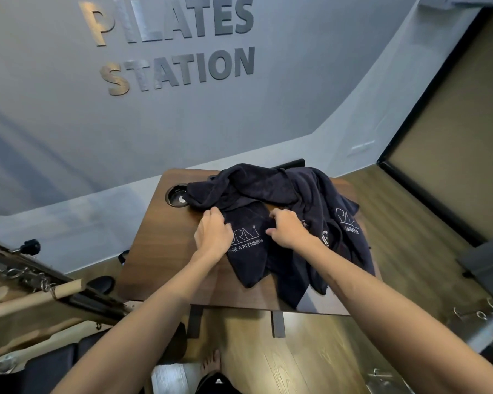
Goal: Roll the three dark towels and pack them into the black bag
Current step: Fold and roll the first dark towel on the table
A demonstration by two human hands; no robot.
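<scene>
Dark navy terry towels [282, 191] with white printed lettering are dumped in a loose heap on the brown wood-grain tabletop [154, 251], covering its 12 to 3 o'clock part, just right of a round black grommet hole [178, 196]. Left hand [212, 234] has its fingers curled, gripping the front towel's left edge. Right hand [289, 228] is bunching the same towel's right side, knuckles up.

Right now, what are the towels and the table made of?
Towels: dark navy or black cloth, likely terry cotton; matte, soft folds, pale printed logo. Table: dark wood-grain top, probably laminate or veneer; smooth, slight sheen, round grommet hole.
</scene>
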